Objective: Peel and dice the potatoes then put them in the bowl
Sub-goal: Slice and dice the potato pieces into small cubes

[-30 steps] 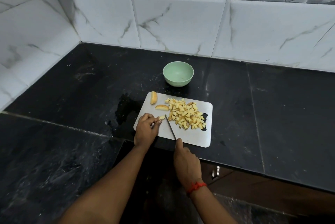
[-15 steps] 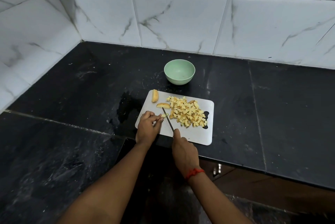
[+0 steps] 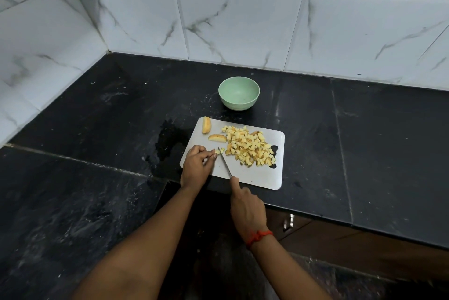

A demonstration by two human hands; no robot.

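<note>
My right hand (image 3: pixel 246 207) curls round the knife (image 3: pixel 224 161). The handle is hidden in my fist, and only the thin blade shows, its tip aimed toward 11 o'clock over the cutting board (image 3: pixel 257 175). At the blade's 9 o'clock my left hand (image 3: pixel 195 164) pinches a small potato piece (image 3: pixel 220 151), mostly covered by my fingertips and hard to make out. The diced pile (image 3: pixel 250 147) lies on the board at the blade's 2 o'clock. Two uncut wedges (image 3: pixel 206 125) sit near the board's 10 o'clock corner. At the board's 12 o'clock the bowl (image 3: pixel 239 93) stands on the black counter (image 3: pixel 364 141), its green inside bare to the bottom.
</note>
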